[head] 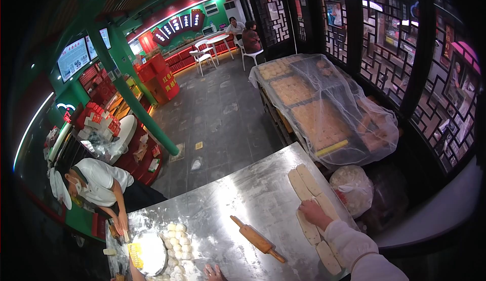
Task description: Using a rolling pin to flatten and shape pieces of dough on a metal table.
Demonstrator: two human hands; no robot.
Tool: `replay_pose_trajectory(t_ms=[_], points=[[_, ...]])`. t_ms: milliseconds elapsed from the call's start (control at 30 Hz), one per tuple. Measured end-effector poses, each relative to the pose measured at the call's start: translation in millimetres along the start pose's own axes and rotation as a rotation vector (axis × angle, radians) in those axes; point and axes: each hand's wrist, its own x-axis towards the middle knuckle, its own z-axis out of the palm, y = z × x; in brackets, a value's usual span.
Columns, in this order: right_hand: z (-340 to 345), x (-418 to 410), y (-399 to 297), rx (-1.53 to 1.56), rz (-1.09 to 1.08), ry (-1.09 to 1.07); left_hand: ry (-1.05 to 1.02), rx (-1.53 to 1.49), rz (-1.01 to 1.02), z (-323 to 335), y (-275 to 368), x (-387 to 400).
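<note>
Flat strips of dough (306, 224) lie side by side in rows along the right of the steel worktable (205, 220). My right hand (314, 212) rests at the upper end of one strip, its fingers bent down on the dough; whether it grips the strip is unclear. At the bottom edge, my left hand (213, 272) is partly in view, fingers apart, on the table. Between the hands lies a wooden rolling pin (257, 239). Several round dough balls (177, 243) are grouped left of my left hand, beside a round tray of white flour (152, 253).
A co-worker in white (100, 182) leans over the table's left end; another arm reaches in near a yellow scraper (135, 255). Beyond the right edge stand a plastic-covered table of dough (322, 117) and a tied bag (351, 189). A green post (142, 113) rises behind.
</note>
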Motion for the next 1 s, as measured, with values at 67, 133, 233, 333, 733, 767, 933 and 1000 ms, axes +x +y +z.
replay_pose_trajectory(t_ms=[67, 133, 233, 333, 733, 767, 933, 1000], points=[[6.8, -9.4, -18.9, 0.079, 0.057, 0.09, -0.059, -0.123, -0.085, -11.5, 8.0, -6.5], [12.7, -12.1, -40.3, 0.161, 0.112, 0.169, -0.001, -0.023, -0.026, -0.5, 0.5, -9.8], [35.1, -26.1, -81.4, 0.305, 0.101, 0.032, -0.324, 0.159, -0.112, 5.0, -11.8, -10.3], [46.8, -14.6, -109.7, 0.419, 0.147, 0.011, -0.213, 0.014, -0.198, -4.6, -11.2, -3.9], [64.0, -30.6, -108.9, 0.292, 0.196, -0.041, -0.201, -0.048, -0.262, -24.9, 8.7, 7.2], [71.9, -38.5, -111.8, 0.301, 0.176, -0.083, -0.238, -0.035, -0.299, -11.1, -5.5, -0.6], [54.5, -59.3, -122.5, 0.201, 0.141, -0.032, -0.299, 0.212, -0.089, -5.4, -13.0, -4.3], [53.1, -64.6, -119.3, 0.17, 0.162, -0.036, -0.277, 0.075, -0.208, -13.6, 0.3, -0.9]])
